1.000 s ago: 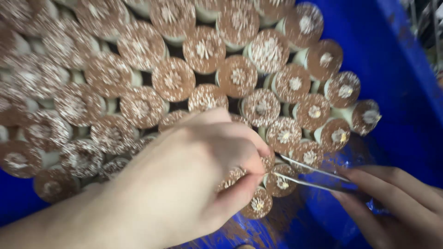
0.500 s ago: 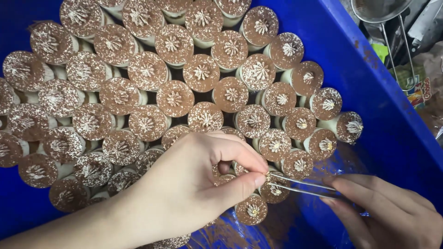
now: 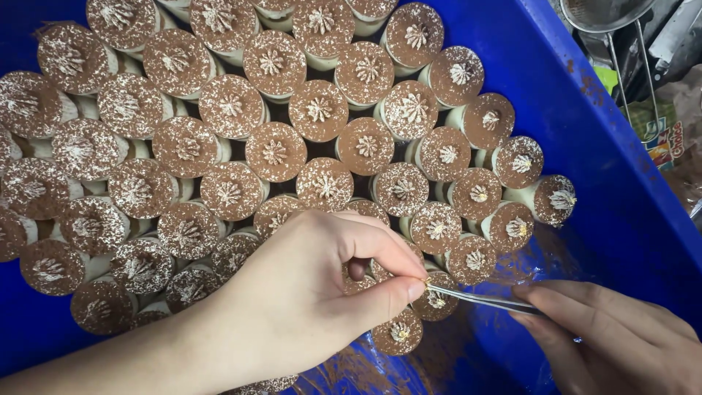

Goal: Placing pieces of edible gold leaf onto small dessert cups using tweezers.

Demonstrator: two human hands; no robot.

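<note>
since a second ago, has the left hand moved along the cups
No. The left hand stays pinched at the tweezers' tip over the same edge cup; only the camera shifted.

Cocoa-brown, white-starred dessert cups (image 3: 276, 152); blue crate (image 3: 585, 146)

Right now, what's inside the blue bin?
The blue bin holds rows of cocoa-dusted dessert cups, each topped with a small garnish. The left hand covers several; their contents beneath the dusting stay hidden.

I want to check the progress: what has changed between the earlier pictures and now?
The left hand slid a little leftward and now pinches at the tip of the tweezers, above a cup near the bottom edge of the cluster. The right hand keeps holding the tweezers. The dessert cups stay packed in the blue crate; nothing was visibly let go.
</note>
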